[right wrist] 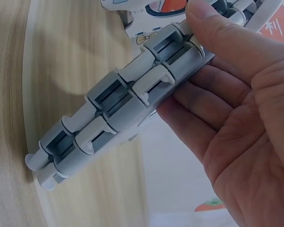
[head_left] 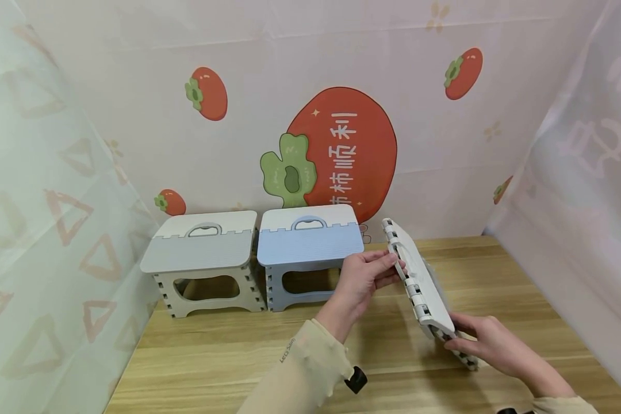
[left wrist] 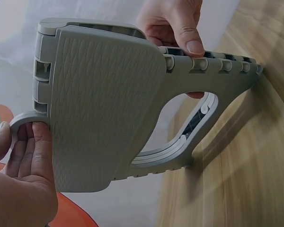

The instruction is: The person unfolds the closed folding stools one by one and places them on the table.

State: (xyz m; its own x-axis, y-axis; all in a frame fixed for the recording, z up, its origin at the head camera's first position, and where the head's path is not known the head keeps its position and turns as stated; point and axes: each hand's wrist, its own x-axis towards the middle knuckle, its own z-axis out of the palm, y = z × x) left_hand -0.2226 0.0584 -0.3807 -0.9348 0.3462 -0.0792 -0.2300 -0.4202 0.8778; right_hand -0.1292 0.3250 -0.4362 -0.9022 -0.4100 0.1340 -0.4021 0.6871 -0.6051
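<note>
A grey and white folding stool (head_left: 428,287), partly folded, stands tilted on the wooden table between my hands. My left hand (head_left: 364,275) holds its carry handle (left wrist: 24,117), fingers hooked through the loop. With thumb and fingers, my right hand (head_left: 494,344) grips the stool's hinged leg edge, lower down and to the right. The left wrist view shows the textured folded seat (left wrist: 102,104) and one leg panel (left wrist: 189,78) with an oval cutout. In the right wrist view, the thumb lies over a row of hinge knuckles (right wrist: 116,94), whose lower end meets the tabletop.
Two unfolded stools stand side by side at the back left, a grey one (head_left: 202,247) and a blue one (head_left: 310,241), both with white rear seat halves. A persimmon-printed sheet (head_left: 419,132) hangs behind the wooden table (head_left: 202,362). Patterned sheets close off both sides.
</note>
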